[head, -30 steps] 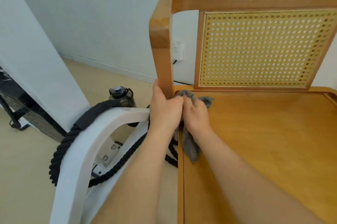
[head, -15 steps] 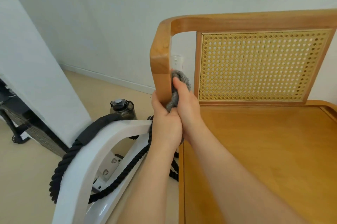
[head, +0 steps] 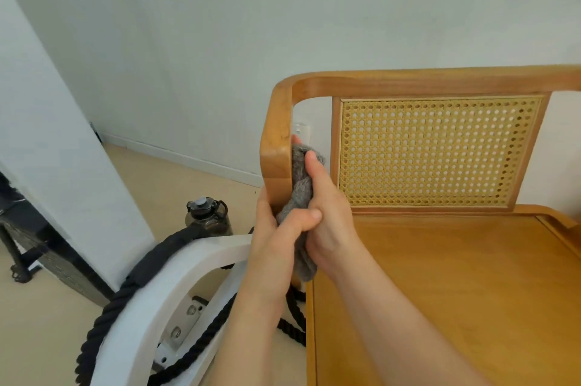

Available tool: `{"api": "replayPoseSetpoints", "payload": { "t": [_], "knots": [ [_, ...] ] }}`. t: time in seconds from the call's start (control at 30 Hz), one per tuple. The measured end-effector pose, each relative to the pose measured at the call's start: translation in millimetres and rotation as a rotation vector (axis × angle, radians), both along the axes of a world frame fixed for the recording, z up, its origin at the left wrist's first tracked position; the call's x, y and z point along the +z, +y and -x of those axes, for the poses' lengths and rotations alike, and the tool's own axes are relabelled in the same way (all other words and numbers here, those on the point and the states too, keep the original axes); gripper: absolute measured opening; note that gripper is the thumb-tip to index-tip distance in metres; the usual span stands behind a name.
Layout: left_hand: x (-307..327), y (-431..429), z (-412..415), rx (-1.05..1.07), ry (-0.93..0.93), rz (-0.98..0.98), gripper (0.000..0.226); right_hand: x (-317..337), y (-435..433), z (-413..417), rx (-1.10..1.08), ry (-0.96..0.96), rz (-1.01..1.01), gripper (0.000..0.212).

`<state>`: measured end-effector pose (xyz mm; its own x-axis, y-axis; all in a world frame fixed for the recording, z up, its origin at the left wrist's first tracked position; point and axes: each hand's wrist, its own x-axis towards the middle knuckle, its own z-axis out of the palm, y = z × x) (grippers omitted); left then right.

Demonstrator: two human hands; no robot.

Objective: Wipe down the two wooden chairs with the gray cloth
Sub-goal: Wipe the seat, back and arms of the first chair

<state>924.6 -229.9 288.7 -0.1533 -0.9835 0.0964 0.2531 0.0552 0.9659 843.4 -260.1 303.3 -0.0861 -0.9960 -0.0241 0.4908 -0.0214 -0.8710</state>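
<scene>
A wooden chair (head: pixel 440 275) with a cane back panel fills the right half of the view. Its left back post (head: pixel 276 146) curves into the top rail. The gray cloth (head: pixel 300 178) is wrapped against the inner side of that post. My right hand (head: pixel 327 212) presses the cloth to the post, fingers reaching up along it. My left hand (head: pixel 276 238) grips the post's lower part from the left, its thumb lying over the cloth. Only one wooden chair is in view.
A white curved chair frame (head: pixel 163 291) with thick black rope (head: pixel 103 316) stands at lower left. A dark water jug (head: pixel 206 216) sits on the beige floor behind it. A white wall with a socket (head: pixel 301 129) is behind the chair.
The cloth and my right hand have travelled up from the seat corner along the back post. My left hand has stayed low on the post. The view has tilted downward.
</scene>
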Motion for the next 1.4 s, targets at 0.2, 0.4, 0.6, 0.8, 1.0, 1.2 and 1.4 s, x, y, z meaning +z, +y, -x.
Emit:
{"api": "replayPoseSetpoints", "payload": {
  "t": [0.2,0.4,0.6,0.8,1.0,1.2,1.4],
  "knots": [
    [30.5,-8.7,-19.5,-0.134,0.053,0.238,0.066,52.3,13.8,-8.7,-0.008,0.395,0.350,0.047],
    [48.4,-23.3,0.7,0.062,0.121,0.162,0.052,64.6,-25.1,-4.5,0.069,0.619,0.461,0.035],
    [49.5,-13.8,-8.7,0.255,-0.063,0.220,0.059,90.2,-98.9,8.0,0.059,1.117,0.287,0.042],
    [47.9,-11.6,-18.3,0.266,-0.099,0.241,0.060,120.5,-118.7,7.7,0.084,1.667,0.138,0.035],
    [50.8,-12.6,-10.0,0.269,-0.022,0.213,0.052,98.0,-57.8,6.3,0.242,1.409,0.498,0.039],
    [63.7,-22.8,-0.8,0.325,-0.047,0.052,0.009,102.9,-128.7,23.1,0.022,1.594,0.302,0.048],
    [64.1,-20.2,-7.7,0.322,-0.141,0.066,0.018,94.6,-144.2,102.4,-0.305,2.041,0.330,0.059]
  ]
}}
